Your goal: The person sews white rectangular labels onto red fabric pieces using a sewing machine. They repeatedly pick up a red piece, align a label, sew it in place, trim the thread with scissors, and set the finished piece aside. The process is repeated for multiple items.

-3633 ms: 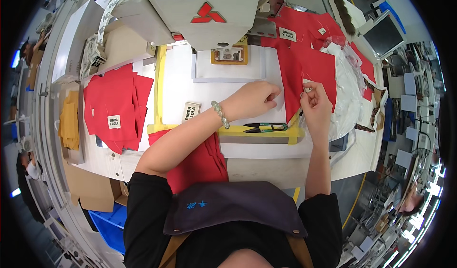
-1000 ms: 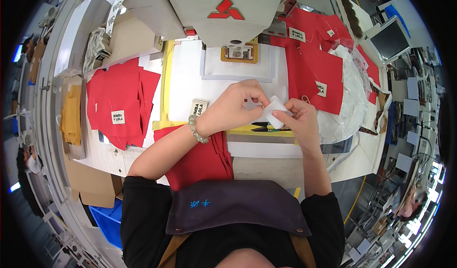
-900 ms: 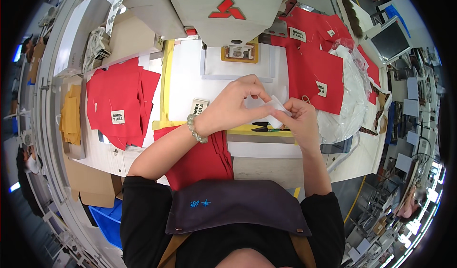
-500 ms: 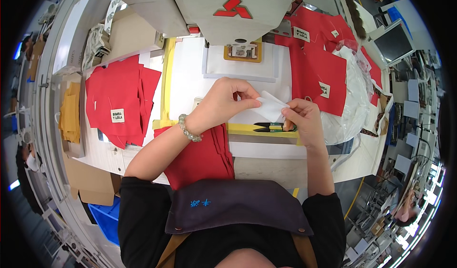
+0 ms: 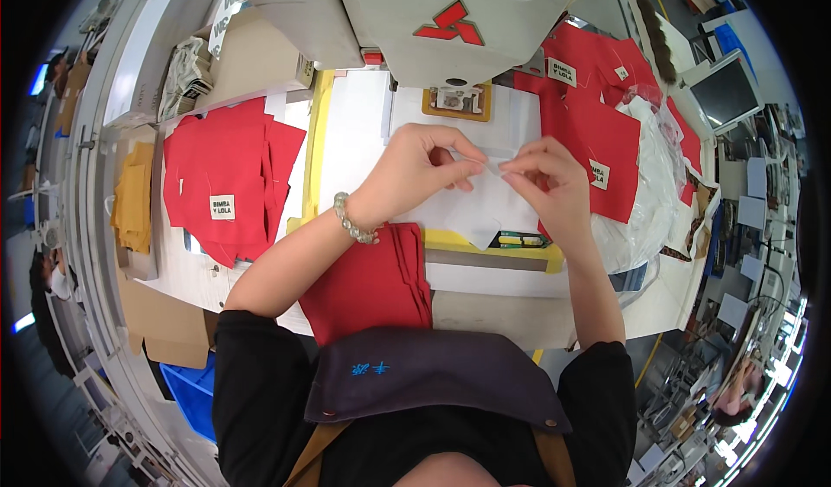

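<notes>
A thin white sheet (image 5: 486, 214) hangs between my two hands over the white work surface; whether it is paper or cloth I cannot make out. My left hand (image 5: 433, 160), with a beaded bracelet at the wrist, pinches its upper edge between thumb and fingertips. At the other side of that edge, my right hand (image 5: 551, 178) is closed in a similar pinch. Just beyond the hands, a brass-coloured frame (image 5: 457, 103) lies beneath the head of a large grey machine (image 5: 450, 24). Green-and-black slim tools (image 5: 519, 239) lie partly covered by the sheet.
Red fabric pieces with pale labels are stacked at left (image 5: 227, 167) and right (image 5: 597, 141). More red cloth (image 5: 368, 283) hangs over the table's front edge. A tray (image 5: 143, 266) holds yellow pieces at far left; a clear plastic bag (image 5: 636, 227) lies right.
The white sheet, folded and bunched before, now hangs down unfolded and covers part of the slim tools. My fingertips have shifted along its upper edge, and the view has moved slightly.
</notes>
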`<state>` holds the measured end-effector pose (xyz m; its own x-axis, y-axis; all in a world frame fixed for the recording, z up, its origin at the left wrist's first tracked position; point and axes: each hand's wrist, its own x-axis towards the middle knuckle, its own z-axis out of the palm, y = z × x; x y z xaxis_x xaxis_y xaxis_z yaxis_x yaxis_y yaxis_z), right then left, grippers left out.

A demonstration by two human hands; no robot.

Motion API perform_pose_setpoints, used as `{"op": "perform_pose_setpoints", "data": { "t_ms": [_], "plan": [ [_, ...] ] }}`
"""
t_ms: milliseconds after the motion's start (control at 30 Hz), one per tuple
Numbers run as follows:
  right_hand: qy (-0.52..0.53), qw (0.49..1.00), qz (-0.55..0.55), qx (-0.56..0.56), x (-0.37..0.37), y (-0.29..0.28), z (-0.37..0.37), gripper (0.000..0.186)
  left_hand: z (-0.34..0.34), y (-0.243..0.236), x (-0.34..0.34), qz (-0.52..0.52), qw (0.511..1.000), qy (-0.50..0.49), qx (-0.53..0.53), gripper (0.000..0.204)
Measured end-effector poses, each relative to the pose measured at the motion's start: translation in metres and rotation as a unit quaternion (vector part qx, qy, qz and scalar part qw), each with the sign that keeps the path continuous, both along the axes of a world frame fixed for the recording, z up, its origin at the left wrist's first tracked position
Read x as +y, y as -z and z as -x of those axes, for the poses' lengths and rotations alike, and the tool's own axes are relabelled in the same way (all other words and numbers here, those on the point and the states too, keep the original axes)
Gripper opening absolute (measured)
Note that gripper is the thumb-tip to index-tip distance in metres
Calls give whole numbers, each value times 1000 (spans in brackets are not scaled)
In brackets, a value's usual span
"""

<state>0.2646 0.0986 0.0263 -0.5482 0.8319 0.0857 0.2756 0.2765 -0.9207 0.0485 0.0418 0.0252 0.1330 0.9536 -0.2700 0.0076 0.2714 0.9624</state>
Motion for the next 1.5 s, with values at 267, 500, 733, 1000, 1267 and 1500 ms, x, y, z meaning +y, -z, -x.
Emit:
{"op": "perform_pose_setpoints", "data": {
  "t_ms": [267,500,733,1000,1267,1500],
  "plan": [
    [-58,893,-404,-189,38,44,24,17,34,29,13,-275,896,157,311,36],
    [-44,865,-411,-285,17,31,21,31,26,42,-6,-349,801,161,459,66],
    [-23,844,-418,-335,22,38,24,34,13,31,-10,-297,746,82,590,58],
    [-9,844,-412,-343,21,41,28,33,0,18,0,-369,744,53,555,61],
    [3,840,-415,-350,20,47,29,31,-4,30,25,-374,755,43,538,67],
    [-3,840,-410,-355,20,44,26,33,-3,40,35,-394,744,60,537,62]
  ]
}}
